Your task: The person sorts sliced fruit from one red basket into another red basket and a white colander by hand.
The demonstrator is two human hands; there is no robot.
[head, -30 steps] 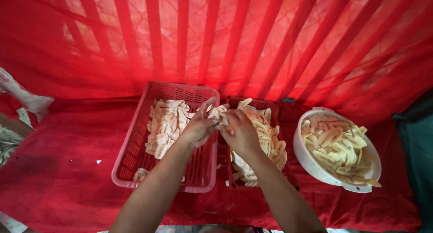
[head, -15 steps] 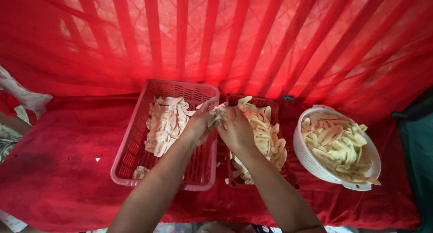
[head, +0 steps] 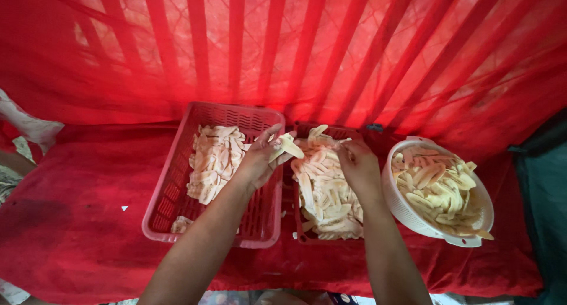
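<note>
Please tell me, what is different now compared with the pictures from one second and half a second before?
The two hands were close together over the gap between the baskets; now they are apart. The left hand holds a pale slice over the pink basket, and the right hand rests on the pile in the middle basket. The baskets, the white bowl and the red cloth stayed in place.

Pale slice [head: 287, 147] pinched in left hand [head: 260, 163], above gap between two baskets.

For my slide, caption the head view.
Left hand lifts pale slices between two red baskets; right hand rests on the pile.
</note>
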